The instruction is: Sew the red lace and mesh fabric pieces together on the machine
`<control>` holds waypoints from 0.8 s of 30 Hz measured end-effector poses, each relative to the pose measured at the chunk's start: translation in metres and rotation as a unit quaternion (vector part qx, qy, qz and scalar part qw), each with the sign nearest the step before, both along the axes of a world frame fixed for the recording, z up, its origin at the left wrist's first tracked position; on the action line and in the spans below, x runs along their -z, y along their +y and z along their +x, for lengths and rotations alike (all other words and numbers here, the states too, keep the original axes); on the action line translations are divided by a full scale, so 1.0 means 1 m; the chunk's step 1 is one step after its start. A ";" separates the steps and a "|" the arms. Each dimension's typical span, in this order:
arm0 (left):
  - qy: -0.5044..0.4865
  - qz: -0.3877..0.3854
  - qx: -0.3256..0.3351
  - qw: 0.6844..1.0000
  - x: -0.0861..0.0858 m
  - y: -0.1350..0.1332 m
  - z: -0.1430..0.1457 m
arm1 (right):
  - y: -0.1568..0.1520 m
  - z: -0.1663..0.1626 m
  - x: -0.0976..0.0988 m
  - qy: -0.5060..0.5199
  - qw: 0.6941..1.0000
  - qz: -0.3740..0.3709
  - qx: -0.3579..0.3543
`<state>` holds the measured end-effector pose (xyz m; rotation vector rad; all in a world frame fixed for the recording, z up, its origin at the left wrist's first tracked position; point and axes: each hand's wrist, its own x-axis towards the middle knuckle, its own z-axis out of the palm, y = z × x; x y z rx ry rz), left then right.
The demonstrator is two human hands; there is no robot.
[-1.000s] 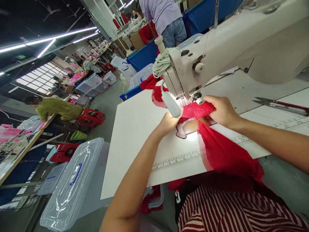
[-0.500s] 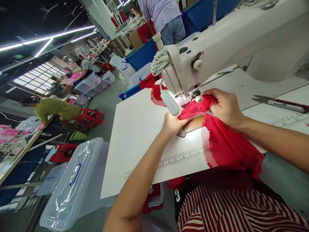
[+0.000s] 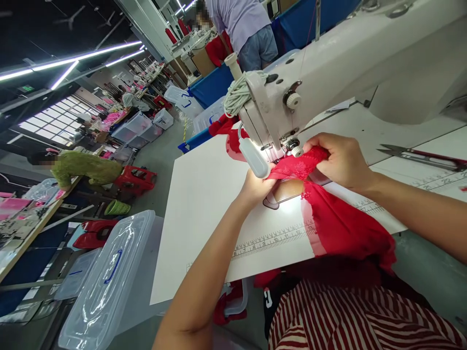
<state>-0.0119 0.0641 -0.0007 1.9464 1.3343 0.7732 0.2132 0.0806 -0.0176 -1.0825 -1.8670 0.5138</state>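
Red lace-edged fabric (image 3: pixel 346 223) runs from under the needle area of a white sewing machine (image 3: pixel 277 107) and hangs over the table's front edge. Just left of the needle, my left hand (image 3: pixel 254 184) is closed on the fabric's edge, its fingertips partly hidden by the machine's white lamp (image 3: pixel 254 158). My right hand (image 3: pixel 341 160) pinches the lace part between thumb and fingers, right of the presser area. Between the hands the fabric is drawn across the machine bed. The needle and foot are mostly hidden.
Thread snips (image 3: pixel 423 156) lie on the white tabletop (image 3: pixel 197 209) at right, near a printed ruler scale. A lidded clear plastic box (image 3: pixel 109 277) stands left of the table. Co-workers, one in a purple shirt (image 3: pixel 242 24) and one in green (image 3: pixel 85 165), are farther off.
My right hand has shifted slightly along the lace, and the fabric between my hands has turned a little. The hanging part has slid slightly left. The whole view has moved a little.
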 end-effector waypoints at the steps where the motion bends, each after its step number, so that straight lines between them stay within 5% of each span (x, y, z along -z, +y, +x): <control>1: 0.009 0.012 0.000 1.000 0.001 -0.001 0.000 | 0.000 0.001 0.000 0.003 1.000 0.002 -0.012; 6: 0.086 0.098 -0.017 0.991 0.007 -0.012 0.001 | 0.004 0.006 -0.001 0.004 0.988 0.030 -0.150; 11: 0.179 0.212 -0.022 0.961 0.016 -0.028 0.001 | 0.006 0.009 -0.002 -0.107 0.954 0.106 -0.259; 17: 0.263 0.340 0.020 0.902 0.022 -0.039 0.002 | 0.000 0.002 0.002 -0.253 0.909 0.269 -0.192; 24: 0.321 0.399 0.031 0.859 0.022 -0.040 0.008 | 0.000 -0.004 -0.001 -0.251 0.913 0.203 -0.251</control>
